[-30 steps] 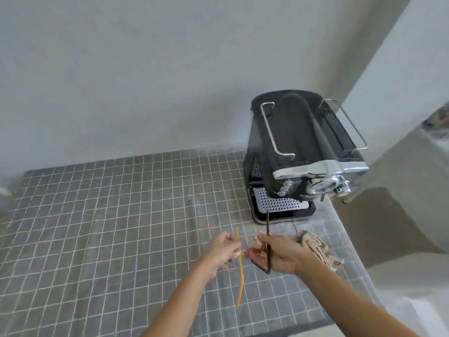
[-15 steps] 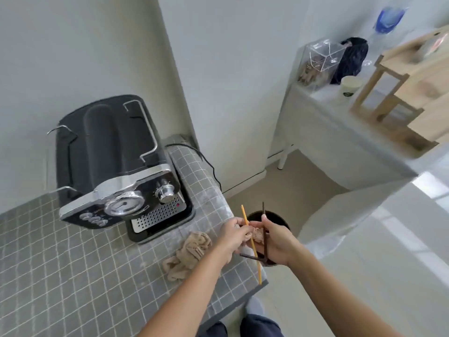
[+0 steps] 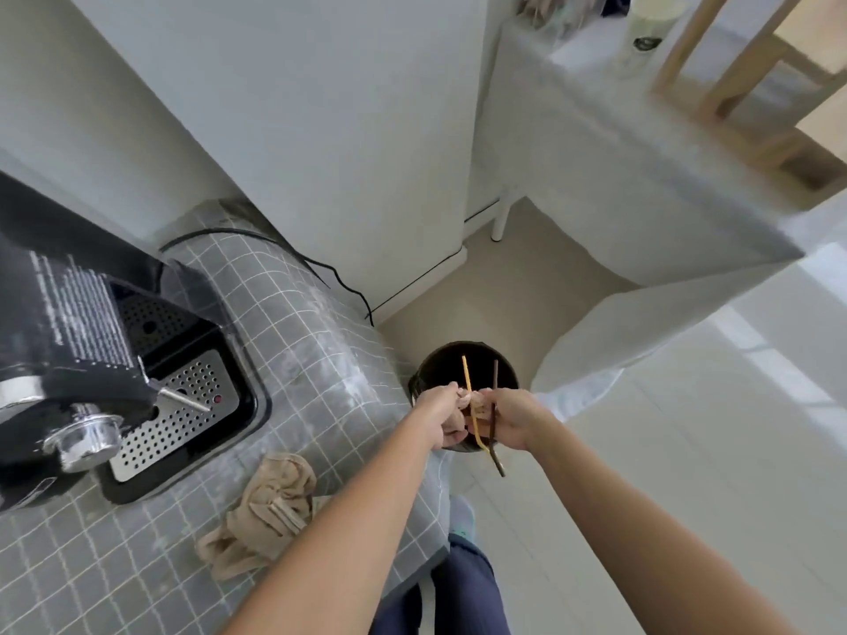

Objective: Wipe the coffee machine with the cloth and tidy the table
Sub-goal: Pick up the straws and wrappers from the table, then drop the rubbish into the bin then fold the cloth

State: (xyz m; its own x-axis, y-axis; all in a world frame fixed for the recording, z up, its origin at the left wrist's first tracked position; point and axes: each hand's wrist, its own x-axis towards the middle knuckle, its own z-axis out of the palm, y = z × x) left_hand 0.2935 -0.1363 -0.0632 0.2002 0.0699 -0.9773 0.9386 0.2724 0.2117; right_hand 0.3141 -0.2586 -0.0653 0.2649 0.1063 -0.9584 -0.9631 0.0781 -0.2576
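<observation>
Cloth [image 3: 270,506] is left crumpled on the tabletop [image 3: 321,341], at 7 o'clock from the hands. 2 sticks, yellow [image 3: 467,382] and brown [image 3: 494,391], are held upright over the black bin [image 3: 433,364]; left hand [image 3: 447,417] and right hand [image 3: 515,417] are clenched together.

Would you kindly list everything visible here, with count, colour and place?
coffee machine: one, black and chrome, left on table
table: one, grey checked cover
cloth: one, beige, crumpled on table near edge
power cord: one, black, behind machine
bin: one, dark, on floor below hands
sticks: two, yellow stick and brown stick, held over bin
paper cup: one, white, far counter
left hand: gripping
right hand: gripping
</observation>
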